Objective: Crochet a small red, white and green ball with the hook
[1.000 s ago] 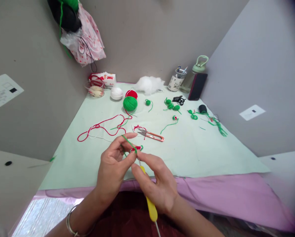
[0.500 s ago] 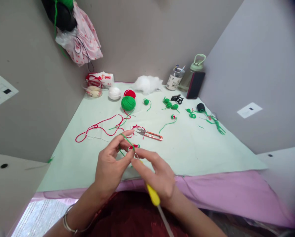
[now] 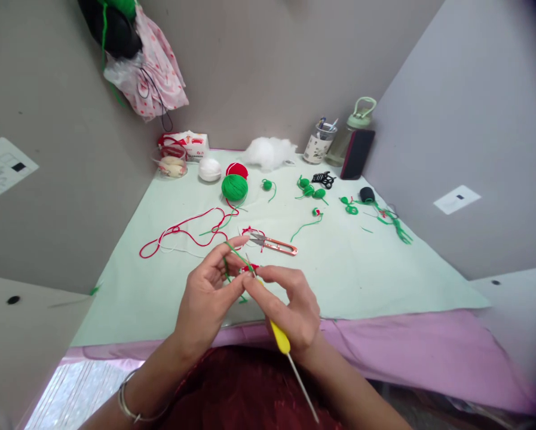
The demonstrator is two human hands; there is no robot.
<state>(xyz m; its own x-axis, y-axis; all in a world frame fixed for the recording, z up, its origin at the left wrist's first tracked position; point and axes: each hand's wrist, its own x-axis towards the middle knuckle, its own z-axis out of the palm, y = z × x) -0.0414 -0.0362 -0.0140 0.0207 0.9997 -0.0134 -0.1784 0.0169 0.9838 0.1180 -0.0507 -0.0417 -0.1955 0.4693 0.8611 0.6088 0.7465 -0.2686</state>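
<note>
My right hand [image 3: 290, 307] is closed around a crochet hook with a yellow grip [image 3: 279, 338]; the hook's thin tip points up at the work. Between the thumb and fingers of my left hand [image 3: 209, 289] is a small red, white and green crochet piece [image 3: 251, 269], partly hidden by the fingertips. Green yarn [image 3: 237, 253] runs over my raised left index finger down to the hook. Just beyond my hands lie orange-handled thread snips [image 3: 276, 243], beside a small tangle of red and white yarn [image 3: 253, 232].
Green [image 3: 234, 187], red [image 3: 237, 171] and white yarn balls [image 3: 210, 170] sit at the back, near white stuffing [image 3: 270, 153]. Small green crocheted pieces [image 3: 309, 190] lie right of centre. A pen cup [image 3: 318, 146], a bottle [image 3: 339, 146] and a phone [image 3: 358, 155] stand at the back right.
Both hands have shifted slightly right. The crochet hook has turned a little, and its tip now shows above the crochet piece beside the green yarn.
</note>
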